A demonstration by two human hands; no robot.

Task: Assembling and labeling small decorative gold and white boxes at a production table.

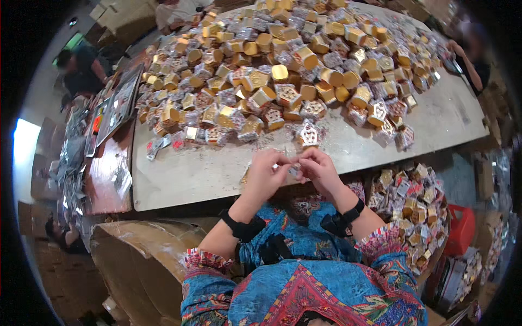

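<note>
My left hand point(266, 173) and my right hand point(321, 173) meet over the near edge of the table. The fingers of both are pinched together at the fingertips. Between them shows a small, pale, shiny bit point(294, 170), too small to name. Just beyond my hands stands a small white-and-gold ornament point(309, 135) with a cut-out front. A sliver of something gold point(244, 176) shows beside my left hand, mostly hidden by it. Behind lies a large heap of gold house-shaped ornaments point(279, 73), many in clear wrapping.
The pale table point(179, 179) curves around the heap. A cardboard box point(144, 255) stands at my left, and a container full of wrapped ornaments point(416, 209) at my right, beside a red plastic thing point(462, 229). Other people point(84, 70) are around the table.
</note>
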